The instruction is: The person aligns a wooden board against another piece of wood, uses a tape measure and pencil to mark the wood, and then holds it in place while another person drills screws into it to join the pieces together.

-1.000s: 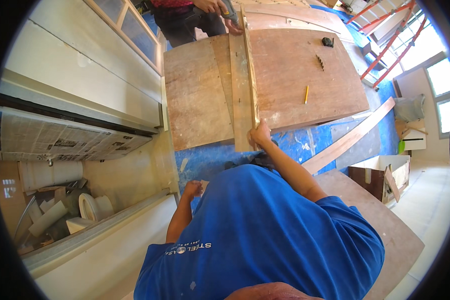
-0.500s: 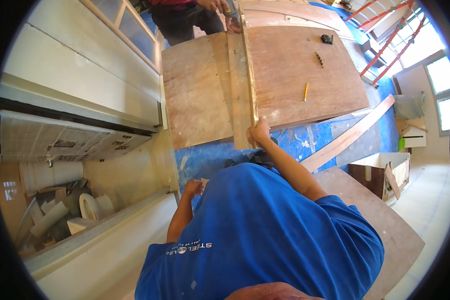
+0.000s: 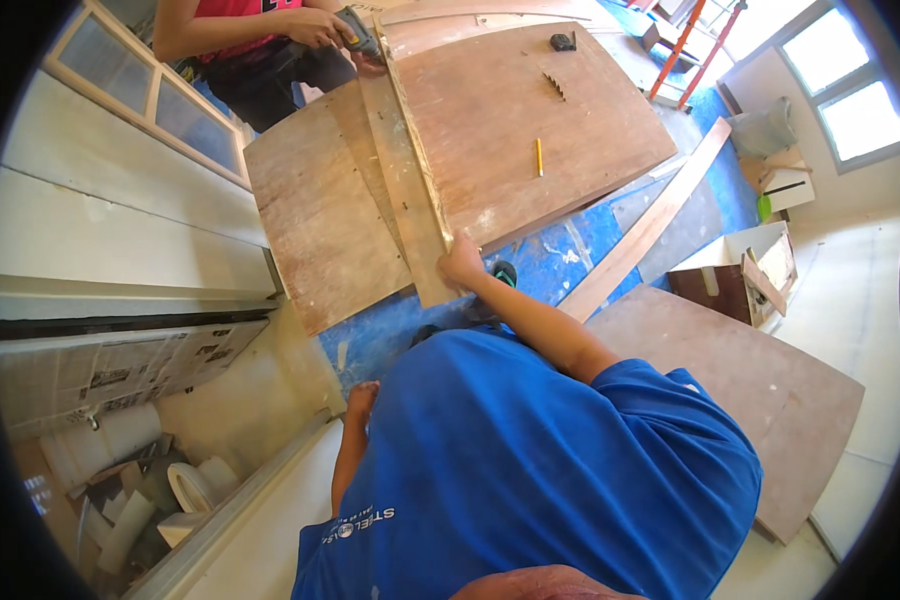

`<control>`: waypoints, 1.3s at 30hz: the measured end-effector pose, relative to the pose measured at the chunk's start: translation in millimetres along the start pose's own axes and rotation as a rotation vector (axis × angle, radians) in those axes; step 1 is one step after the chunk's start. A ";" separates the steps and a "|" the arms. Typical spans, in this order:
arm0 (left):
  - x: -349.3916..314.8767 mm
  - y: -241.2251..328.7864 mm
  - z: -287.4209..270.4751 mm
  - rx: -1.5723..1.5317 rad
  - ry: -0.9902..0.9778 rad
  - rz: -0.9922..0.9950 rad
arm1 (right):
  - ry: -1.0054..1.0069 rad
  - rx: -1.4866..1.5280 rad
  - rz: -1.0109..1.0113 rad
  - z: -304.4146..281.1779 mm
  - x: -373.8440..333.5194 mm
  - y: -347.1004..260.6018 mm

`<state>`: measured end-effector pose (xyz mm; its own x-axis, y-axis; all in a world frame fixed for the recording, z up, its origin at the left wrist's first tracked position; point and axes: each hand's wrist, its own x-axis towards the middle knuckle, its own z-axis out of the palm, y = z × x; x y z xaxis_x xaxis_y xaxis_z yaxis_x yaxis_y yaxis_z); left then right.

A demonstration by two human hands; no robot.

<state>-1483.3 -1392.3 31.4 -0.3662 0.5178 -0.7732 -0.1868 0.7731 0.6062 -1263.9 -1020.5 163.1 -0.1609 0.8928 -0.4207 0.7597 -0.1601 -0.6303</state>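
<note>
My right hand is closed around the near end of a long wooden plank with a raised, rough strip along its right edge. The plank lies across a large plywood panel and overhangs its near edge. My left hand hangs low beside my blue shirt, fingers loosely curled, with nothing visible in it; the shirt partly hides it. At the plank's far end, another person's hands hold a grey power tool against it. A yellow pencil, a dark auger bit and a black tape measure lie on the panel.
Blue sheeting covers the floor, with a long pale board on it. Another panel and an open wooden box lie to my right. An orange ladder stands far right; a low wall runs along my left.
My view has swung, so the panel and plank appear farther left and more slanted. More of the other person shows. My right hand still grips the plank's end.
</note>
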 end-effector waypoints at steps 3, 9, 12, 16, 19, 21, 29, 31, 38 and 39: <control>-13.7 34.1 -3.8 0.045 -0.032 -0.114 | 0.029 -0.009 0.000 2.0 2.4 6.1; 10.0 10.0 -16.8 0.027 -0.111 0.107 | 0.126 0.043 -0.055 6.6 -1.8 6.4; 51.6 -52.3 -27.2 0.167 -0.072 0.160 | 0.085 0.083 -0.078 3.1 -3.0 2.4; 64.6 -37.6 -32.5 0.347 -0.125 0.194 | 0.120 0.096 -0.137 5.2 1.9 16.1; 46.4 0.8 -27.6 0.206 -0.087 0.115 | -0.001 0.116 -0.182 -1.9 1.1 9.3; 23.1 59.7 -13.2 0.210 -0.130 0.066 | -0.039 0.204 -0.149 -7.5 0.6 17.4; -22.4 272.4 69.6 0.276 -0.287 0.490 | -0.098 0.433 -0.171 -45.5 2.7 75.4; -36.9 307.0 94.3 0.125 -0.254 0.651 | -0.145 0.326 -0.203 -66.5 -1.9 81.3; -21.4 371.5 210.8 0.654 0.329 1.064 | -0.135 0.116 -0.189 -117.8 -1.9 242.6; -8.4 374.6 233.1 0.666 0.321 0.979 | -0.128 0.180 -0.042 -115.7 -0.1 298.9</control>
<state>-1337.8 -1021.7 221.5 -0.3161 0.9442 0.0929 0.7611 0.1940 0.6189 -964.0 -1019.7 50.3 -0.2776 0.8413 -0.4638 0.6275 -0.2068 -0.7506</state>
